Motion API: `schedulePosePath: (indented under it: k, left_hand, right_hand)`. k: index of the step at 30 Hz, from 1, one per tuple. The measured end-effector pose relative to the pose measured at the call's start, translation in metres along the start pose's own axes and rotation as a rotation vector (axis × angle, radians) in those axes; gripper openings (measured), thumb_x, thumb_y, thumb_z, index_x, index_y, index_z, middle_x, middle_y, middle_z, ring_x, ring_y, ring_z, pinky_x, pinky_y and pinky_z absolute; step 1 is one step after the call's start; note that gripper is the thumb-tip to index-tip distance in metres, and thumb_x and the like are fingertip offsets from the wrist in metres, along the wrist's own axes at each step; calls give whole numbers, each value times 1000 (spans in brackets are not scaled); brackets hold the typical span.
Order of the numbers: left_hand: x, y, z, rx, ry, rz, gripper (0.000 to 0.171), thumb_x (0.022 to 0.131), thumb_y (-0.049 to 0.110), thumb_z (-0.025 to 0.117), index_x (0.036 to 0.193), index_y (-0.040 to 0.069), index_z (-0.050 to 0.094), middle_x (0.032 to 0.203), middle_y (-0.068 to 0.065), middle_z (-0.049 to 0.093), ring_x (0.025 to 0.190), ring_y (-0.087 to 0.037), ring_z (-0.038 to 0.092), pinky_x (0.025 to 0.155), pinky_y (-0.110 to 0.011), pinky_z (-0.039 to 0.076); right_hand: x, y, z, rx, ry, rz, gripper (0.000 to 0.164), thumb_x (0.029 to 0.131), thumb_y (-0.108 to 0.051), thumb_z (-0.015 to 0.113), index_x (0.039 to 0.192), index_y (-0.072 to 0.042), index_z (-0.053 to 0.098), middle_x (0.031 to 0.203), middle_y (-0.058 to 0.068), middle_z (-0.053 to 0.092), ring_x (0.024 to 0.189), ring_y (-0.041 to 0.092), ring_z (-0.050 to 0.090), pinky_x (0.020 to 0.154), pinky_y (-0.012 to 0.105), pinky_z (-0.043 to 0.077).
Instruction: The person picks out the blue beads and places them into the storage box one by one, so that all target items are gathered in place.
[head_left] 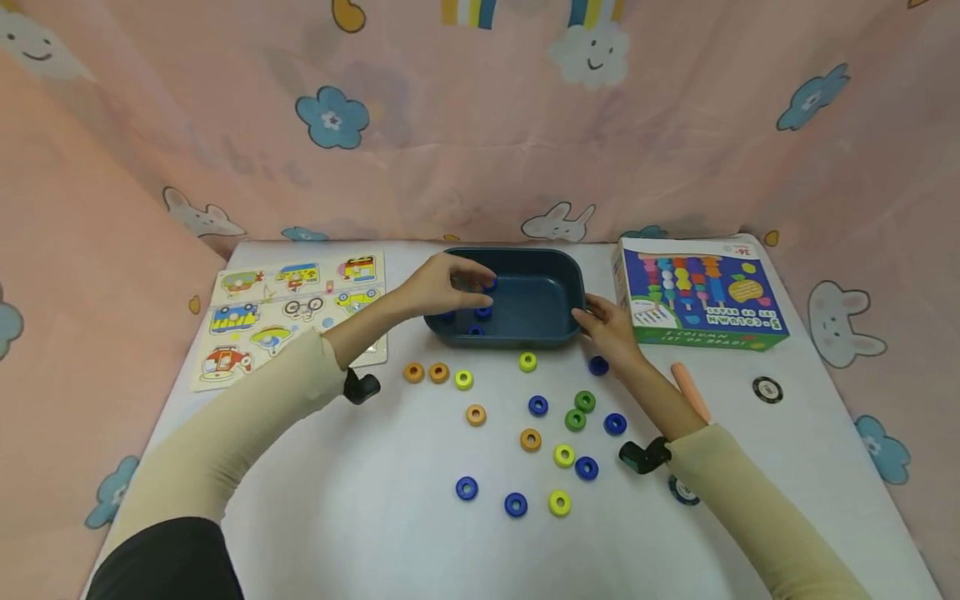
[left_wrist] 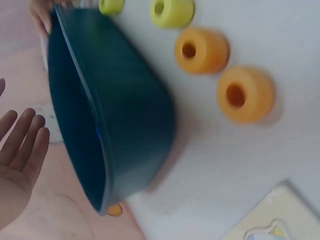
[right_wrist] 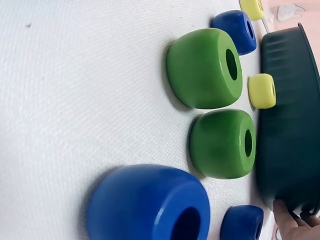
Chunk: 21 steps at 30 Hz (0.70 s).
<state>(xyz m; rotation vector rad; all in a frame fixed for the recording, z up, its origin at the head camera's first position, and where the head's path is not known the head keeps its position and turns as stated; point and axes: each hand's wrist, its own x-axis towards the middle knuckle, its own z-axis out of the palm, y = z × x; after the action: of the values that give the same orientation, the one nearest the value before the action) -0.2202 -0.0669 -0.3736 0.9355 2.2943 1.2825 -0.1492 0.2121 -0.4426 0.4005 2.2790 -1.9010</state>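
Note:
Over the left part of a dark teal tray [head_left: 536,337] is my left hand [head_left: 444,287], fingers extended and apart, with several blue beads [head_left: 483,314] lying in the tray below it. The left wrist view shows its open palm and spread fingers [left_wrist: 22,145] beside the tray's rim. My right hand [head_left: 613,335] holds the tray at its right front corner, thumb and fingers bent against the wall. A blue bead [head_left: 598,366] lies on the table just beneath that hand. Two green beads [right_wrist: 222,144] stand side by side in the right wrist view.
Orange [head_left: 476,415], yellow [head_left: 559,502] and blue beads [head_left: 515,505] are scattered on the white table. A vehicle puzzle board [head_left: 262,312] lies left of the tray; a bead game box [head_left: 701,292] stands right. Near the right forearm are an orange stick [head_left: 690,392] and black round discs [head_left: 767,389].

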Motion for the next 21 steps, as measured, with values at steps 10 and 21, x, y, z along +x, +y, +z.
schedulePosePath:
  k: [10, 21]
  left_hand:
    - [-67, 24, 37, -107, -94, 137, 35, 79, 6, 72, 112, -2, 63, 106, -9, 64, 94, -24, 59, 83, -39, 50]
    - [-135, -3, 101, -121, -180, 62, 37, 74, 12, 78, 109, 7, 66, 104, -3, 65, 90, -20, 59, 80, -35, 51]
  right_hand:
    - [1, -1, -3, 10, -47, -14, 50, 96, -13, 50, 141, 1, 31, 138, 19, 40, 121, 27, 45, 95, 33, 43]
    - [2, -1, -1, -13, -39, 11, 51, 97, -15, 50, 142, -2, 31, 139, 18, 40, 122, 26, 44, 96, 32, 42]
